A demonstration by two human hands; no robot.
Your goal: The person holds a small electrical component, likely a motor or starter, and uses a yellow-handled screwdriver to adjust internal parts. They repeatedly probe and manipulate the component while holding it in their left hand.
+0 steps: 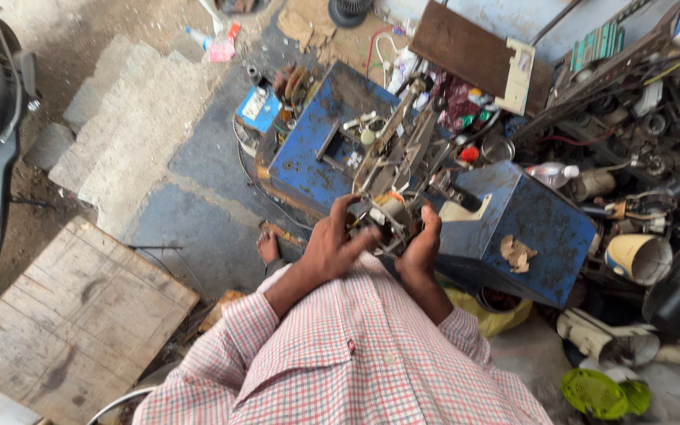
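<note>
Nearest to the camera is the person's checked shirt, with the sleeves rolled back so the forearms are free. Both hands meet just above it on a small metal mechanism, held in the air close to the body, probably so that it can be looked at from above. The left hand wraps it from the side, the fingers curled closed over the top. The right hand supports the other side, its grip also closed around the part, thumb pointing up. A bare foot stands on the floor just below the hands. Beyond lies an open blue metal box with loose parts inside, and a second blue box beside it. Farther right, a pile of scrap parts covers the ground.
</note>
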